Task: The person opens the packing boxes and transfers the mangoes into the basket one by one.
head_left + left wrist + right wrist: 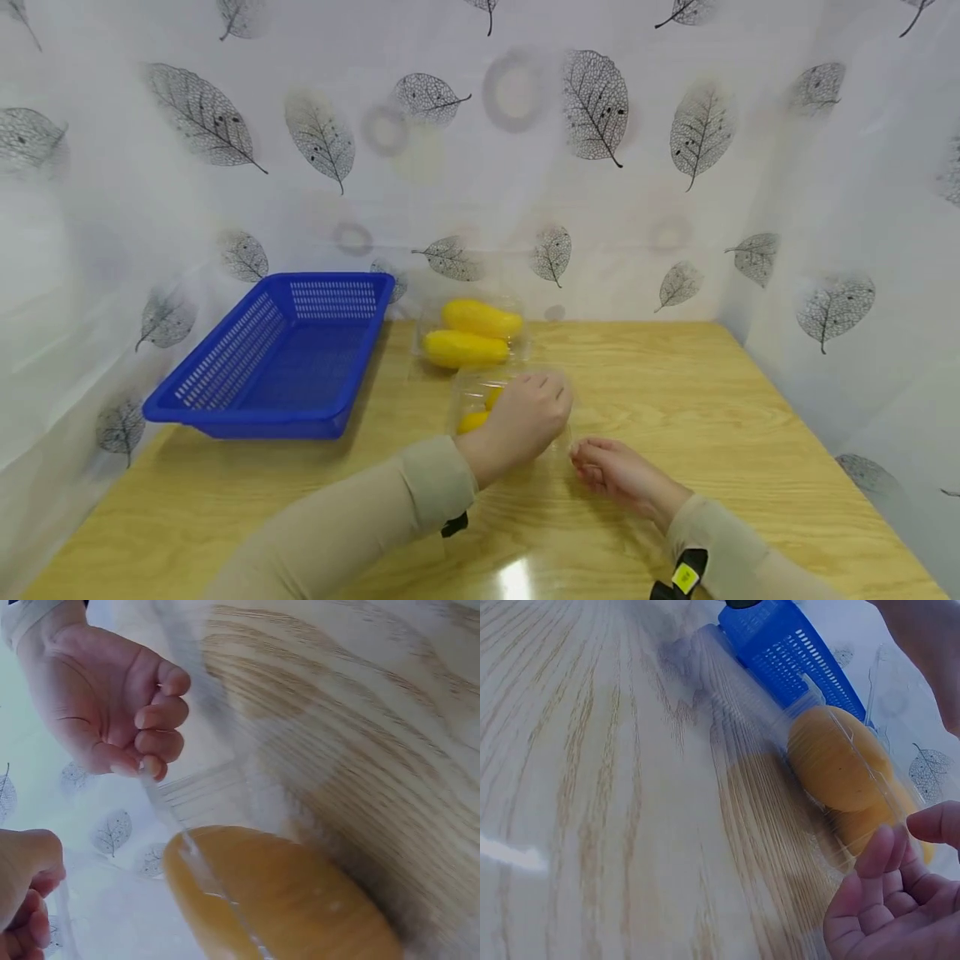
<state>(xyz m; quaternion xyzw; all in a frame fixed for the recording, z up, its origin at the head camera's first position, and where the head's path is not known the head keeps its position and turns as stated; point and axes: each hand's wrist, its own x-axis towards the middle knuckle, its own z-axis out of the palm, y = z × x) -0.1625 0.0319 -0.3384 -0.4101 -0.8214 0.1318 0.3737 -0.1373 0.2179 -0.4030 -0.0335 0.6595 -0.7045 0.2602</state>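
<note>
A clear plastic box [465, 392] with yellow fruits [840, 761] that look like mangoes inside stands in front of me on the table. My left hand [525, 417] is above its right part, fingers curled; in the left wrist view this hand [26, 892] pinches the edge of the raised clear lid [112, 900]. At the box's near right corner, my right hand [622, 475] pinches the rim between thumb and fingers, as the right wrist view of that hand [900, 892] also shows. In the head view, my left hand hides part of the box and fruit.
Behind it stands another clear box [521, 350] holding two yellow fruits [465, 348]. A blue slotted basket [337, 412] sits at the left of the wooden table [675, 375]. Leaf-printed white sheeting [480, 208] rises at the back and sides.
</note>
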